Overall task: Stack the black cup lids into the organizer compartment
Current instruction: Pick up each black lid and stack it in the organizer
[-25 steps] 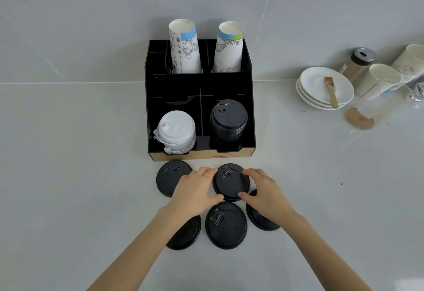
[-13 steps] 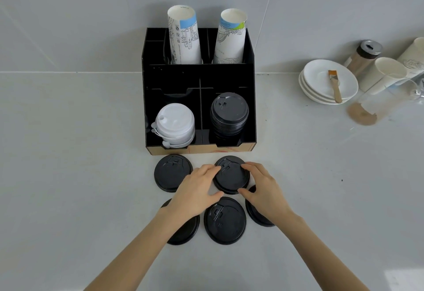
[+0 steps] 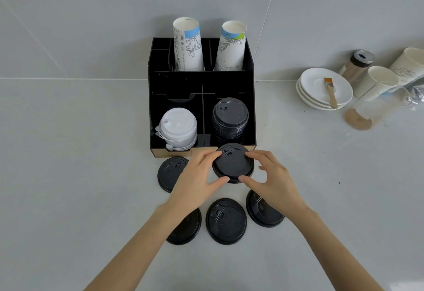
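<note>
A black lid (image 3: 232, 163) is held between my left hand (image 3: 197, 181) and my right hand (image 3: 273, 179), lifted just in front of the black organizer (image 3: 202, 82). Fingers of both hands pinch its rim. The organizer's front right compartment holds a stack of black lids (image 3: 230, 118). Several more black lids lie flat on the counter: one at the left (image 3: 168, 173), one under my left forearm (image 3: 185, 230), one in the middle (image 3: 226, 220) and one partly under my right hand (image 3: 263, 212).
White lids (image 3: 179, 129) fill the organizer's front left compartment, and two printed paper cups (image 3: 188, 45) stand at its back. At the right are stacked white plates (image 3: 321, 91) with a brush, a shaker jar (image 3: 358, 65), paper cups and a tipped glass (image 3: 371, 112).
Both hands have lifted the gripped lid off the counter and moved it toward the organizer's front edge. The other lids stay in place.
</note>
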### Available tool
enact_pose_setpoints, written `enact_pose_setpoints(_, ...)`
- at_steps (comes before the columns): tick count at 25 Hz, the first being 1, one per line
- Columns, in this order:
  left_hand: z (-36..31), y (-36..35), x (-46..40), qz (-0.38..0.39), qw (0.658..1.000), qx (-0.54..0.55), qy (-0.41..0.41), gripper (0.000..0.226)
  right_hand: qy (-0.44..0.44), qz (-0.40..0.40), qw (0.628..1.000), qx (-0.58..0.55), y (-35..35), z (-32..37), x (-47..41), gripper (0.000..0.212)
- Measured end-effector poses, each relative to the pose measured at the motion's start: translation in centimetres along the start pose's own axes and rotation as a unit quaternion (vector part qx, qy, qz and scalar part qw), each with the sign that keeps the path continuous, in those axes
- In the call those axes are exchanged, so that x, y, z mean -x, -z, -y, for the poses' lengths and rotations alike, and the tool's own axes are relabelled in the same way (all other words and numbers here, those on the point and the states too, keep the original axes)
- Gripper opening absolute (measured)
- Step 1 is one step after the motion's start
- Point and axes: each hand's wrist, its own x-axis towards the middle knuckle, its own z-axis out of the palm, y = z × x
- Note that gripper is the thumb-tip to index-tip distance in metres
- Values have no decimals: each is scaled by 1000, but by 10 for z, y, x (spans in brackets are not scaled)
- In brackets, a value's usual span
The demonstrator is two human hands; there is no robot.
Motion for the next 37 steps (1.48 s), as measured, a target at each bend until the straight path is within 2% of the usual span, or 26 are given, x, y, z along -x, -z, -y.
enact_pose_setpoints(9,-18,17,-32,-82,996,-16,-11,52,41,-37,998,5,20,19,-33,48)
enact_pose_setpoints(18,-27,3,-67,-171,984,-4,50,52,71,21,994,79,38,19,-92,57)
enact_pose_setpoints(26,-21,-7,-87,-154,986,4,55,50,78,106,986,104,55,8,-136,58)
enact_pose_setpoints(37,-12,-13,-87,-101,993,-19,65,55,93,125,967,199,44,3,-140,54)
